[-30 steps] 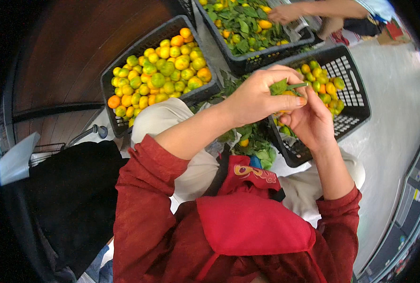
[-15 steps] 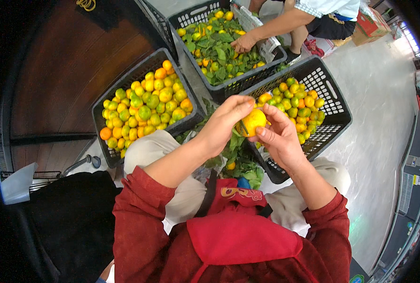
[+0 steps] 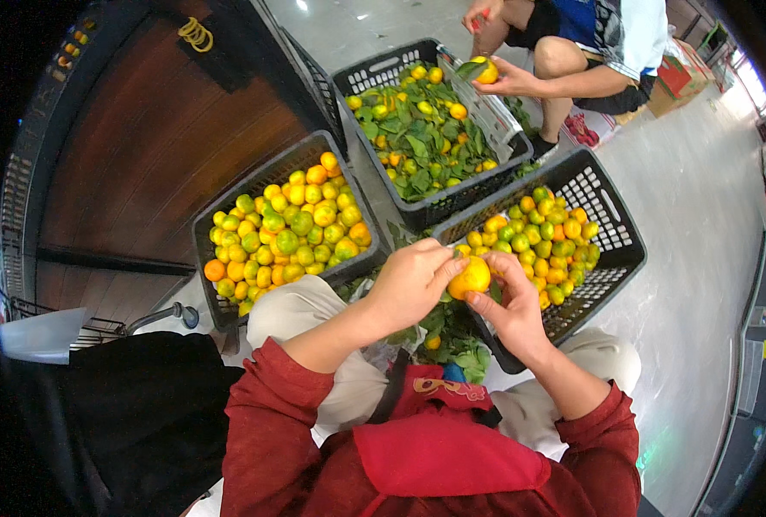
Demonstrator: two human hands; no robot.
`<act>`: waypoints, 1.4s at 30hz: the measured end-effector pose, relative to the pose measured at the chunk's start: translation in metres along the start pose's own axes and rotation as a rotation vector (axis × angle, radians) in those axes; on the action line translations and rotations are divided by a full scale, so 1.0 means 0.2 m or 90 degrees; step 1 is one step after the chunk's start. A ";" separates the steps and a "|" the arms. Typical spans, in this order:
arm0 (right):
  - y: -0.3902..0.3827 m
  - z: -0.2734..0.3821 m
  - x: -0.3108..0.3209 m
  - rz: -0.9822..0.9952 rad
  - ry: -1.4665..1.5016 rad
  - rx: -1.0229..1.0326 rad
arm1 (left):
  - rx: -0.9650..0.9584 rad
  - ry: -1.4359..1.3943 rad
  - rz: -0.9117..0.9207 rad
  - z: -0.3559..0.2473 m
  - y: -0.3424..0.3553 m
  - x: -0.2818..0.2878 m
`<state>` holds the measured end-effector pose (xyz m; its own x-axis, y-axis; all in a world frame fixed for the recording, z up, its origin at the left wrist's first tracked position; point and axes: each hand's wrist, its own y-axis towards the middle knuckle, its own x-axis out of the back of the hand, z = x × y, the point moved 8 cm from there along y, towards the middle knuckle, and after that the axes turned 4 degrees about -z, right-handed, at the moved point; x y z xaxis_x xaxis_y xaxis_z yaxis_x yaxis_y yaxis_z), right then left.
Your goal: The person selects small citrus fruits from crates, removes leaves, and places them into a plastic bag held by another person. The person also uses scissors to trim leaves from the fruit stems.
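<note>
An orange-yellow mandarin [image 3: 471, 279] is held up in front of my knees between both hands. My left hand [image 3: 409, 286] comes from the left, its fingers curled and its thumb pressed against the top left of the fruit. Around the right side, my right hand [image 3: 517, 308] grips it with thumb and fingers. What lies between the left fingertips is hidden. Just beyond my hands stands a black crate [image 3: 611, 284] partly filled with green and orange mandarins. Loose leaves [image 3: 465, 358] and a fruit lie below my hands, between my knees.
To the left, another black crate [image 3: 204, 258] is heaped with mandarins. A third crate [image 3: 417, 211] behind holds leafy mandarins. Across from me a co-worker's hand [image 3: 516, 79] holds a leafy mandarin. A bent metal bar [image 3: 163, 317] and black cloth [image 3: 150, 405] are at the left.
My left fingers have curled in closer against the mandarin; both hands sit lower in view. The co-worker's hand has left the leafy crate and now holds up a mandarin. The view has shifted.
</note>
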<state>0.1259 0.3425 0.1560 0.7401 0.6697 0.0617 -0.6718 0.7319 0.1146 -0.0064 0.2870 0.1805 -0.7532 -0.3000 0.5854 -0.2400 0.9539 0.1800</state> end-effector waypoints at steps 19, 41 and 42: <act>-0.05 -0.04 -0.09 0.013 0.143 -0.197 | 0.038 -0.033 -0.010 0.06 -0.01 0.01; -0.06 0.00 0.04 -0.107 0.115 -0.127 | 0.245 -0.482 -0.020 0.14 0.01 -0.26; -0.06 -0.05 0.04 -0.101 0.247 -0.196 | 0.205 -0.478 -0.016 0.11 0.02 -0.25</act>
<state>0.1395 0.3396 0.1448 0.8064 0.5026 -0.3117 -0.5740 0.7920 -0.2079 0.0175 0.3066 0.1343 -0.9273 -0.3542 -0.1214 -0.3411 0.9328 -0.1165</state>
